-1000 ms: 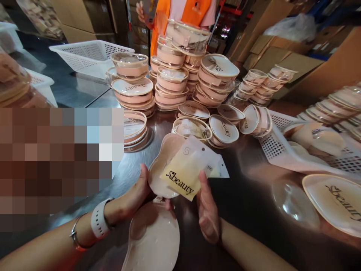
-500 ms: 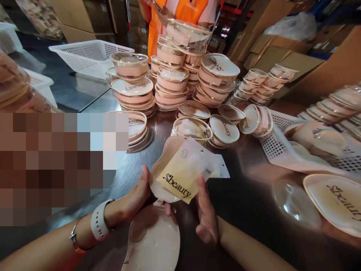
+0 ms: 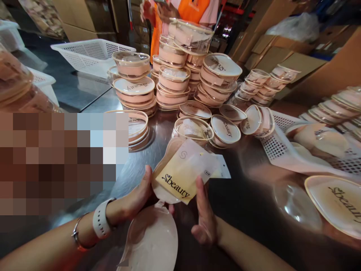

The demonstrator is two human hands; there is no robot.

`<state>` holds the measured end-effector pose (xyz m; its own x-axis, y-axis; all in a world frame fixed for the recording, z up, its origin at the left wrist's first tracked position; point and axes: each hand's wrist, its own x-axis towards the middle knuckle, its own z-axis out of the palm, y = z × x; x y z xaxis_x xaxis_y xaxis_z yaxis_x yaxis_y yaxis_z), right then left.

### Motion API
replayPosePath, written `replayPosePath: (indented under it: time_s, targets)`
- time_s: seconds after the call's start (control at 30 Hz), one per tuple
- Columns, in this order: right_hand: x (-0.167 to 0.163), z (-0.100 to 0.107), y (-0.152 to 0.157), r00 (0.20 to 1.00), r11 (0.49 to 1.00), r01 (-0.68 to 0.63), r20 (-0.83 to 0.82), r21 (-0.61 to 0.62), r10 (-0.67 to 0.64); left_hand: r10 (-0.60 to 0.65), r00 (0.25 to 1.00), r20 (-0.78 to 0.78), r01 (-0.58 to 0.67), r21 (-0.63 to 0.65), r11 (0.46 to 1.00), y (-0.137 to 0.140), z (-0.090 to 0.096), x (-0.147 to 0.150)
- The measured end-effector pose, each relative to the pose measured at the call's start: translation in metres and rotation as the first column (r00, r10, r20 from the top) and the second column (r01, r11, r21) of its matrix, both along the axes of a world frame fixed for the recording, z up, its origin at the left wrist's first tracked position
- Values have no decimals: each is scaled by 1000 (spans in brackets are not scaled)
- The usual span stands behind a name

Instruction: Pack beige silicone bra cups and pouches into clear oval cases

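My left hand (image 3: 138, 198) supports a beige stick-on bra from the side, thumb up along the upper cup and fingers beneath. Its two cups are joined by a small clasp; the lower cup (image 3: 152, 237) hangs toward me. On the upper cup lies a yellow-and-white "Sbeauty" pouch (image 3: 179, 169), with a second white packet (image 3: 222, 167) partly hidden behind it. My right hand (image 3: 205, 216) is at the pouch's right edge, fingers apart and palm facing it; whether a fingertip touches the pouch I cannot tell.
Stacked clear-sided oval boxes (image 3: 172, 81) stand ahead. White baskets are at the back left (image 3: 84, 56) and on the right (image 3: 287, 158), the latter holding beige cups. A clear plastic shell (image 3: 296, 207) and a printed oval lid (image 3: 335, 205) lie right. Someone in an orange vest (image 3: 194, 9) stands behind.
The bra and pouch have shifted very slightly, the lower cup a little down and left. Both hands keep nearly the same pose. The person opposite has moved their hands.
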<state>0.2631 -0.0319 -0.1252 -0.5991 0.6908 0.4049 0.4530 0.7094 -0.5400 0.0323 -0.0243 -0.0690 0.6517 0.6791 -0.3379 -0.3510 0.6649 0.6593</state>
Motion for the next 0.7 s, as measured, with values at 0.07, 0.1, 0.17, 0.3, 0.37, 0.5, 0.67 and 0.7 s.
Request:
replayPosePath:
  time_s: [0.07,0.1,0.17,0.3,0.37,0.5,0.67,0.7]
  targets:
    - [-4,12,3,999,993,-33,-33,117,37,1,1000,30,0,-33,999,1,-1,0]
    - [-7,18,4,998,986,-38,-42,163,46,2,999,37,-1,-38,999,1,-2,0]
    - [-11,25,6,998,975,-33,-43,220,44,-1,999,49,4,-51,999,2,-3,-1]
    - [-15,23,10,998,956,-9,65,293,-11,14,995,100,-1,-124,992,2,-8,-3]
    - [-14,19,12,988,960,16,146,279,-59,51,992,115,-37,-121,992,2,-10,-3]
    - [-14,16,14,969,977,59,222,205,-105,96,989,115,-87,-83,993,3,-8,-1]
    - [-16,18,14,965,975,58,239,215,-110,125,986,108,-112,-121,986,5,-3,-2]
    - [-16,18,14,965,975,58,239,216,-110,140,985,103,-128,-121,984,6,-2,-2]
